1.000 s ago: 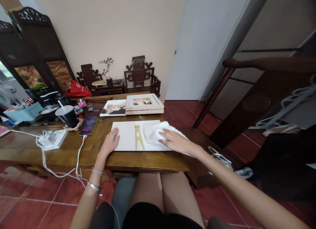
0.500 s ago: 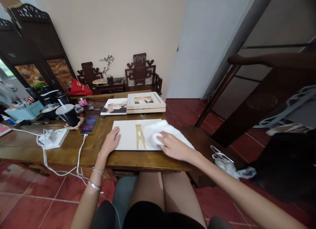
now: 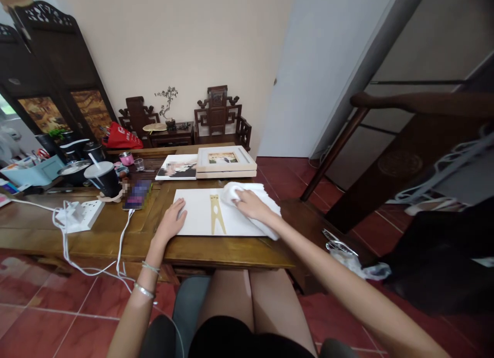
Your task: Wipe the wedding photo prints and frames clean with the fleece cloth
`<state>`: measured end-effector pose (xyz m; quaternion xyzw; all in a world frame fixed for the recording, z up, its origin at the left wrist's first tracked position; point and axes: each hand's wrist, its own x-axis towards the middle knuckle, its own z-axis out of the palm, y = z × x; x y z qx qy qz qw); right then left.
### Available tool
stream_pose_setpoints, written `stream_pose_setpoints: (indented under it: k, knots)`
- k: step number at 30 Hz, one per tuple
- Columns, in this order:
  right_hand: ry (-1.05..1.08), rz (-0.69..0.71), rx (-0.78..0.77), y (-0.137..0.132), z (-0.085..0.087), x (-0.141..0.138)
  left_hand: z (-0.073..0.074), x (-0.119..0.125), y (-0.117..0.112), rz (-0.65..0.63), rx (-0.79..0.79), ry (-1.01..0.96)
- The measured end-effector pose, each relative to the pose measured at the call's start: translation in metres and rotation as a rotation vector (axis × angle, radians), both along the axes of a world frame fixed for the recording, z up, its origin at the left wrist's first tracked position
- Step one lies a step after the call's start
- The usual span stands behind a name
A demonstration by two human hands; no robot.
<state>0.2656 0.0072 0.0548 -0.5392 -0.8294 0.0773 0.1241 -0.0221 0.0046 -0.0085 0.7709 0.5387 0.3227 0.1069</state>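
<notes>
A white board (image 3: 196, 214) lies flat on the wooden table (image 3: 216, 250) in front of me, with a tan stand piece (image 3: 216, 214) on its middle. My left hand (image 3: 172, 221) rests on the board's left edge, fingers curled and pressing it down. My right hand (image 3: 249, 204) presses a white cloth (image 3: 259, 198) onto the board's far right part, fingers closed over the cloth. The cloth hangs off the board's right side.
Two stacked light picture frames (image 3: 226, 162) and a print (image 3: 178, 167) lie behind the board. A phone (image 3: 137, 194), a dark cup with straw (image 3: 102, 178), a white power strip with cables (image 3: 79, 215) sit to the left. A dark wooden chair (image 3: 409, 157) stands right.
My right hand has slid the white cloth from the board's near right part toward its far edge and a little left. My left hand has stayed on the board's left edge.
</notes>
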Motion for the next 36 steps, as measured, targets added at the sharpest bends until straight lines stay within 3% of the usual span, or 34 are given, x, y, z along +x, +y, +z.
stream_pose_setpoints:
  k: [4, 7, 9, 12, 16, 18, 23, 26, 30, 36]
  knots:
    - [0.008, -0.039, 0.054, 0.023, -0.002, -0.062, 0.001, 0.0, 0.0, 0.004, 0.013, -0.011]
    - [0.019, 0.057, 0.085, 0.013, -0.004, -0.098, 0.004, 0.0, 0.0, 0.017, 0.033, -0.022]
    - [0.026, 0.177, 0.092, -0.005, -0.004, -0.106, 0.005, 0.001, 0.0, 0.027, 0.047, -0.025]
    - [0.034, 0.358, 0.067, -0.041, 0.0, -0.09, 0.005, 0.001, -0.001, 0.048, 0.061, -0.023]
    - [0.064, 0.449, 0.007, -0.071, 0.008, -0.036, 0.001, 0.002, -0.002, 0.124, 0.073, -0.019]
    - [0.096, 0.401, -0.008, -0.07, 0.006, -0.006, -0.002, 0.002, -0.003, 0.185, 0.078, -0.02]
    - [0.198, 0.053, 0.068, -0.037, -0.024, 0.045, -0.005, 0.003, -0.005, 0.325, 0.066, -0.009]
    - [0.21, 0.02, 0.092, -0.027, -0.039, 0.051, -0.004, 0.003, -0.006, 0.349, 0.046, 0.007]
    - [0.191, 0.011, 0.097, -0.028, -0.04, 0.046, -0.001, 0.003, -0.007, 0.307, 0.025, 0.034]
    - [0.132, -0.013, 0.09, -0.001, -0.025, 0.033, 0.006, 0.004, -0.004, -0.016, -0.04, 0.117]
